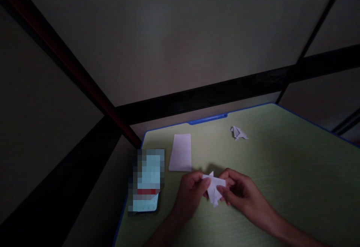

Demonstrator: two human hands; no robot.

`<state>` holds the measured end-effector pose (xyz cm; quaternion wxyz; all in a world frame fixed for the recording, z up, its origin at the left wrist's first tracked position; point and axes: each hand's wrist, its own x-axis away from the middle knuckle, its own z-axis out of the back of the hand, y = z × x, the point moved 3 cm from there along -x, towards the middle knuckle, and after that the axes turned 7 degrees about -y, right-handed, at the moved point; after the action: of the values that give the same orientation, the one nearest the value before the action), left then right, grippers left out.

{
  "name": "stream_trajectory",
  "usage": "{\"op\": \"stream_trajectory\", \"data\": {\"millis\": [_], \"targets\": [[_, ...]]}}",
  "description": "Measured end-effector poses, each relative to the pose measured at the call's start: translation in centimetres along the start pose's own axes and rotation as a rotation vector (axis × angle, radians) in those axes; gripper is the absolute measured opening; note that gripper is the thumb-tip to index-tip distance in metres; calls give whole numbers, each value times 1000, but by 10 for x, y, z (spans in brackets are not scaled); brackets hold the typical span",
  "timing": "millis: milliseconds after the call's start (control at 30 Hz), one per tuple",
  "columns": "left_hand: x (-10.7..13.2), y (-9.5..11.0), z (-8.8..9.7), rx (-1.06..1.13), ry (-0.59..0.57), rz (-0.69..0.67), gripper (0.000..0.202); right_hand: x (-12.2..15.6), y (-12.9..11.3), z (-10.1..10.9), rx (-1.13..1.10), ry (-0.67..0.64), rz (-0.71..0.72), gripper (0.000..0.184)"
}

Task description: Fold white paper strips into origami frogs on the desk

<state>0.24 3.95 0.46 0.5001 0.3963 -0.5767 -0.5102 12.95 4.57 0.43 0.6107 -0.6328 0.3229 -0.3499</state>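
A small piece of folded white paper (pixel 214 187) is held between both hands above the table, with pointed tips at its top and bottom. My left hand (pixel 191 190) pinches its left side, thumb on the front face. On the right side, my right hand (pixel 239 189) grips it with the thumb pressed near the middle. The fingers behind the paper are partly hidden. Farther back on the table lies a finished-looking folded paper figure (pixel 238 132), apart from both hands.
A stack or folded sheet of white paper (pixel 180 152) lies beyond my left hand. At the left edge is a lit phone (pixel 147 181), its screen blurred out. The light green table (pixel 295 164) has a blue rim with a blue handle (pixel 208 119), against a panelled wall.
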Motion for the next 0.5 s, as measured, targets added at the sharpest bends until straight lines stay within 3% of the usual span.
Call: {"op": "stream_trajectory", "data": {"millis": [500], "targets": [[3, -1, -2, -12, 17, -43, 29, 4, -5, 3, 55, 72, 49, 15]]}}
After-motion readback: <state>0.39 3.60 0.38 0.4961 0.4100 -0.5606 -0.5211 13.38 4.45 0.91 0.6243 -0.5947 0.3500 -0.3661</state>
